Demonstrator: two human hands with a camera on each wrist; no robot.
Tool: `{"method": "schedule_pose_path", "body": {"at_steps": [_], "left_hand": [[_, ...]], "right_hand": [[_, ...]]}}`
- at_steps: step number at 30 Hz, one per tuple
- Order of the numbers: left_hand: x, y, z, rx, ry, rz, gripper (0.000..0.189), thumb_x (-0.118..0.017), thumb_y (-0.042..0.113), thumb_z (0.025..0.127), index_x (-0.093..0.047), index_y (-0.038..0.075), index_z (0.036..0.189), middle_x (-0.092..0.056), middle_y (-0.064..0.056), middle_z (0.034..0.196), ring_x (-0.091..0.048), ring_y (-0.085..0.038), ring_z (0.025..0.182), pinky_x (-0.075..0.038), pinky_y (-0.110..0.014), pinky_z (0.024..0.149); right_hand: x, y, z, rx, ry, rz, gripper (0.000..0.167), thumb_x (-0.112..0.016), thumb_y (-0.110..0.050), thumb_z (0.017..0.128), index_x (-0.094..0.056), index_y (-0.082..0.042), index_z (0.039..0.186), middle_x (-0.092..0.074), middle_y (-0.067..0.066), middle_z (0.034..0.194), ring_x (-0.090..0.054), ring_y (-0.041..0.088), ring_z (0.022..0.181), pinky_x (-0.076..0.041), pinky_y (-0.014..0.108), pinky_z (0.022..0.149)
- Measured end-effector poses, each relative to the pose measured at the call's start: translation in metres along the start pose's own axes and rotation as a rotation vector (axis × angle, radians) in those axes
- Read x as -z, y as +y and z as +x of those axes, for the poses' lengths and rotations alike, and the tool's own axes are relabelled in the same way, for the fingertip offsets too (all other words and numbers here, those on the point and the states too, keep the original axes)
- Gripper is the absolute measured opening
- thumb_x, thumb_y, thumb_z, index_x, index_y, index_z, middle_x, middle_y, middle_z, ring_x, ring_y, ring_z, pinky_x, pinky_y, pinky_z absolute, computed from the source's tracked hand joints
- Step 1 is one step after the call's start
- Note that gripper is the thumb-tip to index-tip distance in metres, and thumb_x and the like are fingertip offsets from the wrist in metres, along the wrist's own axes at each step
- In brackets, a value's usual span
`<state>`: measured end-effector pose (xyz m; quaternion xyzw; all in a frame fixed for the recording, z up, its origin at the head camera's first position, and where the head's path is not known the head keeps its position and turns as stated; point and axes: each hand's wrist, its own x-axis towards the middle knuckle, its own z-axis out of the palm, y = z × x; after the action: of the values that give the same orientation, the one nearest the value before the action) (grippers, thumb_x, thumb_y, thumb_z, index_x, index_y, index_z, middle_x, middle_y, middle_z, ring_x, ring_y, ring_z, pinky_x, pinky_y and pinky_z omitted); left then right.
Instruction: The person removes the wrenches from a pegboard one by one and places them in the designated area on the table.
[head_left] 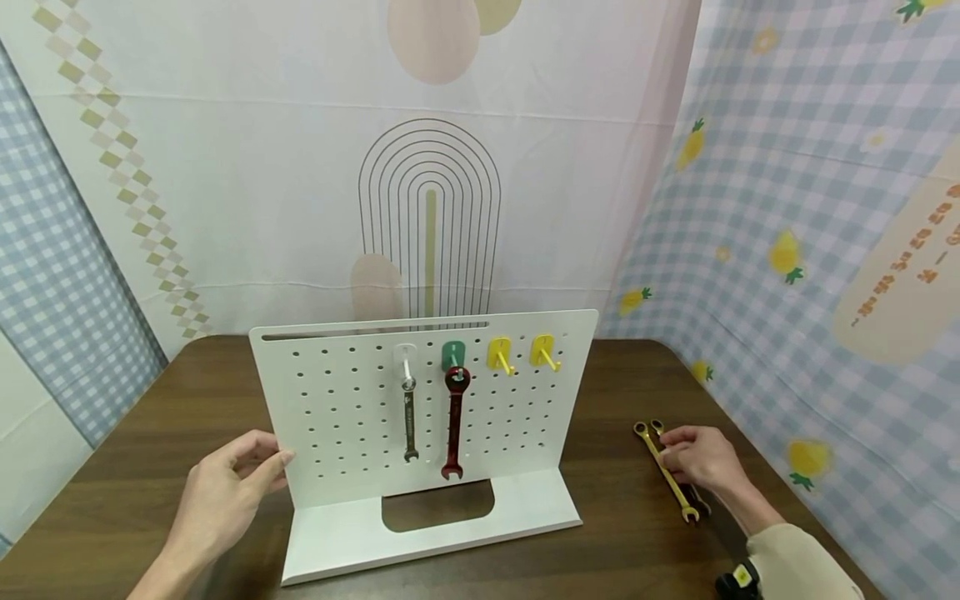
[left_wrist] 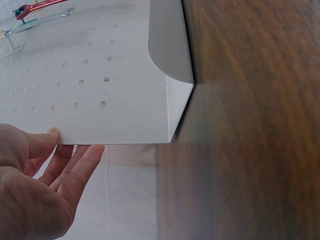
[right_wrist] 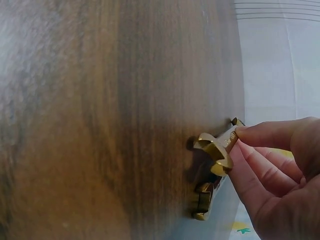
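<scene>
The left hand (head_left: pixel 227 490), drawn into a pinch, holds the side edge of a white pegboard (head_left: pixel 341 433), the right hand (head_left: pixel 703 460) likewise pinches a gold wrench (head_left: pixel 668 477) beside a second wrench (right_wrist: pixel 203 201) on the brown table (head_left: pixel 615 517), and two more wrenches (head_left: pixel 454 421) hang from hooks (head_left: pixel 453 355) before a patterned curtain (head_left: pixel 562 192).

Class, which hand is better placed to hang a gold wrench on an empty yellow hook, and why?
Probably the right hand: its fingers pinch a gold wrench, and the empty yellow hooks are on the right side of the pegboard. The left hand holds the pegboard's left edge, farther from both.
</scene>
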<state>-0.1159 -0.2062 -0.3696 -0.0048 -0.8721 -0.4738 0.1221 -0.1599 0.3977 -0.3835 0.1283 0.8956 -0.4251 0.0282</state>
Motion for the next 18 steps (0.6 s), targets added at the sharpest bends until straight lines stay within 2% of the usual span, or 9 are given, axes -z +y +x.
{"method": "schedule_pose_path", "body": {"at_steps": [7,13,18], "left_hand": [[-0.0003,-0.0003,0.0007,0.007,-0.009,0.008,0.015,-0.075,0.018,0.101,-0.072,0.005,0.105,-0.076,-0.009,0.101,-0.074,0.003,0.077,-0.066,-0.017,0.068],[0.0000,-0.0003,0.0000,-0.018,0.005,0.003,0.014,-0.075,0.018,0.101,-0.071,0.005,0.103,-0.076,-0.010,0.100,-0.074,0.004,0.078,-0.066,-0.017,0.068],[-0.0011,-0.0006,0.0009,-0.037,0.012,0.003,0.013,-0.075,0.019,0.101,-0.071,0.007,0.102,-0.075,-0.009,0.099,-0.074,0.003,0.078,-0.067,-0.018,0.068]], "right_hand": [[0.0000,0.0005,0.0001,-0.001,0.028,-0.025,0.039,-0.075,0.001,0.090,-0.065,0.014,0.126,-0.078,0.014,0.097,-0.075,0.019,0.079,-0.070,0.036,0.067],[-0.0015,0.0010,0.0008,0.028,0.041,-0.043,0.038,-0.071,0.006,0.090,-0.064,0.016,0.126,-0.078,0.017,0.094,-0.076,0.022,0.078,-0.070,0.035,0.065],[0.0010,-0.0012,0.0005,0.038,0.071,-0.109,0.034,-0.070,0.004,0.092,-0.065,0.013,0.125,-0.077,0.017,0.094,-0.075,0.021,0.075,-0.070,0.035,0.064]]}}
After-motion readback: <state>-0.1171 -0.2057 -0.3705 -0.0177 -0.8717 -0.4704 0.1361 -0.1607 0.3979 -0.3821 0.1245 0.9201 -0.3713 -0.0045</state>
